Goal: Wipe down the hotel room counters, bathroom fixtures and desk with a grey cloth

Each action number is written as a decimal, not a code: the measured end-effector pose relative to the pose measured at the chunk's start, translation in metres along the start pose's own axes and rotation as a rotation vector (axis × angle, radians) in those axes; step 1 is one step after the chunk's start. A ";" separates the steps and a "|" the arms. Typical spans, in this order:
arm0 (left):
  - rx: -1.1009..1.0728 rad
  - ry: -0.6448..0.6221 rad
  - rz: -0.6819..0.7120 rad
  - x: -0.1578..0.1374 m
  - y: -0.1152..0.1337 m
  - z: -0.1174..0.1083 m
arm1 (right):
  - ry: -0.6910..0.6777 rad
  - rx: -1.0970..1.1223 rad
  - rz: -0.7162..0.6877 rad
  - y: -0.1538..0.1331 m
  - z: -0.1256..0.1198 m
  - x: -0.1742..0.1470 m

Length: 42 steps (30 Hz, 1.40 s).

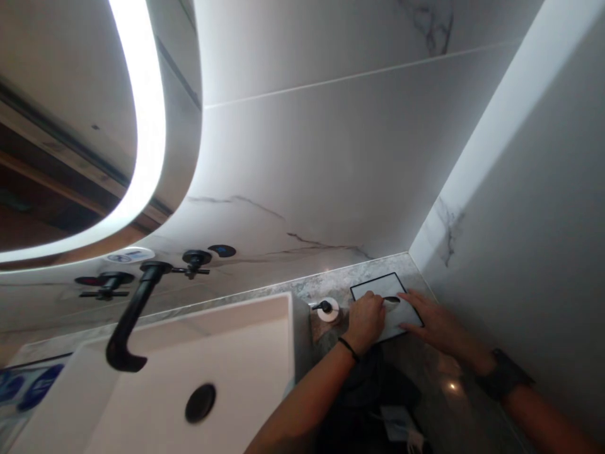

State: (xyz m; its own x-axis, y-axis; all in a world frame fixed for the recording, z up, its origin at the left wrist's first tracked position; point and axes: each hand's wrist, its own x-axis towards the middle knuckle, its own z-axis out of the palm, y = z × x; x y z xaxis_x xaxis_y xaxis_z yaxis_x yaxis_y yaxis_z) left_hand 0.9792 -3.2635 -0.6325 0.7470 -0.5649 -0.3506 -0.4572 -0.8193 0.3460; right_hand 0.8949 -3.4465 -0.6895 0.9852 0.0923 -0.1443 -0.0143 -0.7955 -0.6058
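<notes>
I see two bare hands at work on the box (395,323), a flat white one edged in black, lying on the desk (326,287) to the right of the sink (250,369), close to the corner where the walls meet. The bottle (328,310) (white, with a black pump) stands between sink and box, just beside the left hand (366,321).

That hand reaches over the top of the box, its fingers narrow and bunched at the dark slot (392,299). Something pale shows by their tips, perhaps a tissue, but from here I cannot tell whether they grip it. The right hand (433,323) comes in from the other side, thumb and fingers spread wide against the right part of the box, apparently steadying it.

I judge the step in hand to be getting a hold at the slot. To my eye, the next move calls for a sure pinch by the left fingers and a gentle lift away from the slot, while the right hand keeps the box from sliding.
</notes>
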 end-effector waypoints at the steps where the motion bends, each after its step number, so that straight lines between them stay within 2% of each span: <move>1: -0.003 -0.007 0.010 0.002 0.001 0.000 | 0.049 -0.008 -0.019 0.002 0.000 0.004; 5: -0.011 -0.060 0.059 0.008 0.002 -0.011 | 0.154 0.052 -0.123 0.006 0.003 0.027; 11: -0.131 -0.055 0.058 0.016 -0.003 -0.022 | 0.151 0.093 -0.163 0.009 0.009 0.050; 16: -0.178 -0.080 0.094 0.009 -0.015 -0.015 | 0.146 0.087 -0.194 0.015 0.009 0.051; 19: -0.147 -0.068 0.079 0.003 -0.022 -0.010 | 0.151 0.095 -0.205 0.016 0.010 0.050; 24: -0.238 -0.073 0.064 0.005 -0.028 -0.004 | 0.177 0.103 -0.225 0.012 0.012 0.051; 27: -0.309 -0.082 0.083 0.005 -0.030 -0.012 | 0.226 0.096 -0.217 0.010 0.009 0.051; 29: -0.320 -0.013 0.071 -0.002 -0.036 -0.026 | 0.277 0.092 -0.193 0.007 0.004 0.046; 32: -0.202 0.150 0.026 -0.019 -0.051 -0.054 | 0.380 0.074 -0.163 0.000 0.002 0.024; 34: -0.041 0.170 0.018 -0.032 -0.064 -0.069 | 0.435 0.020 -0.201 -0.007 0.007 0.004; 36: 0.124 0.087 0.020 -0.042 -0.077 -0.074 | 0.417 -0.067 -0.278 -0.014 0.017 -0.015; 39: 0.269 -0.063 -0.001 -0.046 -0.090 -0.067 | 0.290 -0.197 -0.338 -0.019 0.034 -0.029; 42: 0.312 -0.093 -0.030 -0.041 -0.093 -0.064 | 0.229 -0.289 -0.322 -0.019 0.039 -0.027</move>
State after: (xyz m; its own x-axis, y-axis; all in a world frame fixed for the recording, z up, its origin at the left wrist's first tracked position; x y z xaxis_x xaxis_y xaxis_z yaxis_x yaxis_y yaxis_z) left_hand 1.0224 -3.1578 -0.5949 0.7214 -0.5348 -0.4399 -0.5723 -0.8181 0.0562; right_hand 0.8621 -3.4101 -0.7048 0.9445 0.2526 0.2101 0.3134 -0.8848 -0.3449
